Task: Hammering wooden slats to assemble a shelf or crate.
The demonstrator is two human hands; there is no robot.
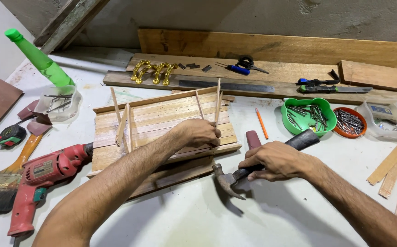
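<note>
A small slatted wooden frame lies on the white worktable, with thin wooden strips standing up from it. My left hand rests on its right end and pinches the base of one upright strip. My right hand grips a claw hammer by its dark handle, close to the steel head. The head hangs just below the frame's front right corner, claw pointing down.
A red electric drill and a paintbrush lie at left, beside a green bottle and a tub of nails. Green and orange bowls of nails sit at right. Planks, gold handles, a ruler and scissors line the back.
</note>
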